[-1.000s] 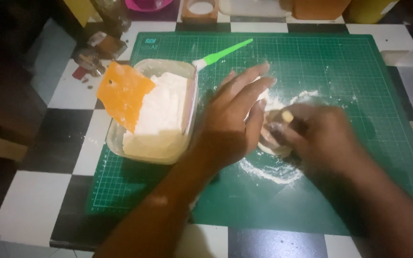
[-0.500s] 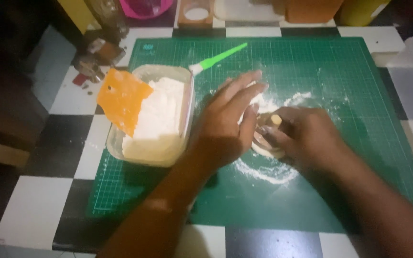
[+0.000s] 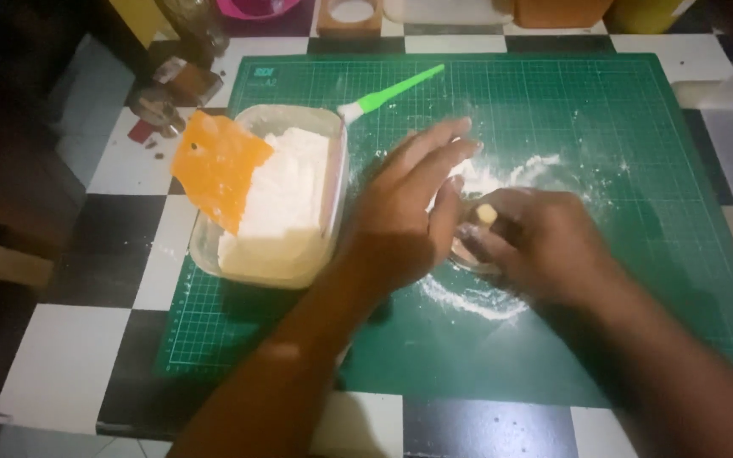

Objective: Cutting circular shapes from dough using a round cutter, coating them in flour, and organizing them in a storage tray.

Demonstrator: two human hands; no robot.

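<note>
Checkered black-and-white tabletop (image 3: pixel 69 365) underneath everything, dimly lit. On top, a green gridded cutting mat (image 3: pixel 638 136), dusted with a ring of white flour (image 3: pixel 485 301) near its middle. At the mat's left edge, a clear rectangular plastic tub (image 3: pixel 205 259) heaped with white flour, an orange plastic scraper (image 3: pixel 218 165) stuck into the heap at a tilt. Just beyond the tub's far right corner, a pastry brush with a bright green handle (image 3: pixel 396 86), lying flat on the mat, bristle end beside the tub.

Left hand (image 3: pixel 405 216): fingers extended and held loosely together, not spread, palm down, lying over the floured patch with the fingertips reaching toward the far side of the ring; thumb side against the right hand. Nothing gripped as far as visible.

Right hand (image 3: pixel 540 242): curled, fingers bent inward and closed around a small pale lump of dough (image 3: pixel 485 214), only a yellowish tip of it showing between thumb and forefinger. Rest of the lump hidden beneath the knuckles; shape impossible to tell. Dough sitting inside the flour ring, roughly at the mat's centre, between the two hands.

Along the far edge, partly cropped: a small wooden frame with a white round inside (image 3: pixel 351 12), plus jars at the upper left corner (image 3: pixel 184 80), too dark to identify further.
</note>
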